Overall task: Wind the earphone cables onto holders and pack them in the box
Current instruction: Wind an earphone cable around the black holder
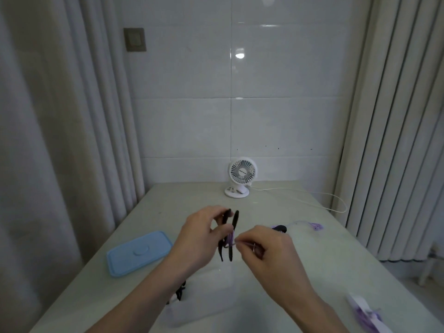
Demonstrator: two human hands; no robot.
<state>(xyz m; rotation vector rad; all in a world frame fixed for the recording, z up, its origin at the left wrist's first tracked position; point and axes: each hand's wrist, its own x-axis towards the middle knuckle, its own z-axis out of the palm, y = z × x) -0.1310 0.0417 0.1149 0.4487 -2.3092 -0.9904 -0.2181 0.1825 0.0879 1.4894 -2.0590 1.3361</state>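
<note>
My left hand [204, 234] grips a black cable holder [231, 233] upright above the table, with purple earphone cable [230, 239] wound round its middle. To its right, my right hand [266, 251] pinches the loose end of that purple cable, pulled taut from the holder. A clear plastic box [206, 299] sits under my forearms with something dark inside at its left end. Its blue lid [139, 253] lies flat to the left. Behind my right hand lie another black holder [280, 228] and more purple cable [316, 226].
A small white desk fan [241, 176] stands at the back of the table, its white cord [312, 195] trailing right. A white and purple packet [367, 313] lies at the front right. Curtains hang on both sides; tiled wall behind.
</note>
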